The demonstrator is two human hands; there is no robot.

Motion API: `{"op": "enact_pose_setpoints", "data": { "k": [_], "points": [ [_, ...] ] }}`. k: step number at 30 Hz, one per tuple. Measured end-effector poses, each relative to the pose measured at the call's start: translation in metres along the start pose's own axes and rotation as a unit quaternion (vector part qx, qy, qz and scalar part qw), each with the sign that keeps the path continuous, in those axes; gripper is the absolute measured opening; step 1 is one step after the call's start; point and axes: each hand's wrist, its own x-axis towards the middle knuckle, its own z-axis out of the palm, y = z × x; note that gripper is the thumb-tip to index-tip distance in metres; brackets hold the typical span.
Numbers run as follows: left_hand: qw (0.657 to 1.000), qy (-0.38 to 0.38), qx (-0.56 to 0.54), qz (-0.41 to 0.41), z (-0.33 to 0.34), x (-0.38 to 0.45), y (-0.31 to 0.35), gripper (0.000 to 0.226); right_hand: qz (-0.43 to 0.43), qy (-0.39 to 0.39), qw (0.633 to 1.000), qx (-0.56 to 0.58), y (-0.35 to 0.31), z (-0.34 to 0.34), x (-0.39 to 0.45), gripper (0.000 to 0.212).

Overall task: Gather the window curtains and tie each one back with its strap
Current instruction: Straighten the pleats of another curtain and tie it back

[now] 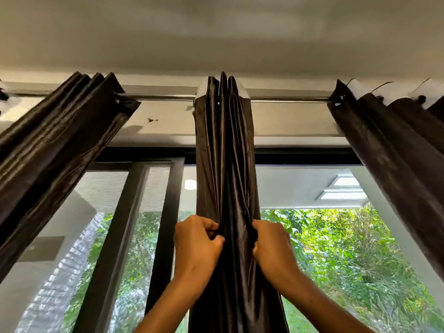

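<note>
Your left hand (195,239) gripped the left edge of the middle curtain (224,150), fingers curled into its folds and the thumb pressed against the fabric. Your right hand (272,243) clenched the right edge of the same curtain at about the same height, knuckles turned toward the camera. Between your two hands the dark brown, glossy cloth was bunched into narrow vertical pleats — it hung straight down from the curtain rod (165,97) and ran on below your forearms out of view.

The middle curtain sat gathered tight on the rod, its top folds standing up just under the ceiling (216,32). To the left of the middle curtain, well apart along the rod, hung the left curtain (55,143), also pushed together into folds. To the right of the middle curtain, again with a bare stretch of rod between, hung the right curtain (394,145) — spread a little wider at its top.

Behind the middle curtain stood the window (324,248) with its dark frame, green foliage showing through the glass on the right and a mesh screen (101,195) on the left. I could not make out any strap from this view.
</note>
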Motion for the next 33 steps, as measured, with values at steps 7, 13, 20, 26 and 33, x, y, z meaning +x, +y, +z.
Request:
{"op": "enact_pose_setpoints", "data": {
  "k": [7, 13, 20, 26, 33],
  "points": [
    [0.999, -0.039, -0.019, 0.008, -0.005, 0.001, 0.028, 0.02, -0.012, -0.002, 0.984, 0.175, -0.031, -0.012, 0.002, 0.023],
    [0.99, -0.079, -0.06, -0.097, -0.014, -0.044, 0.023, 0.026, 0.009, -0.096, 0.986, 0.136, -0.019, -0.023, -0.046, 0.071],
    [0.976, -0.059, -0.008, -0.211, -0.022, -0.142, 0.011, 0.019, 0.036, -0.183, 0.982, 0.007, 0.005, -0.045, -0.137, 0.071],
    [0.968, -0.04, 0.053, -0.242, -0.052, -0.214, 0.03, 0.012, 0.041, -0.246, 0.968, -0.024, 0.016, -0.053, -0.223, 0.049],
    [0.944, -0.051, 0.021, -0.326, -0.087, -0.265, 0.014, 0.021, 0.018, -0.247, 0.969, 0.0, 0.014, -0.062, -0.27, 0.035]
  ]
}}
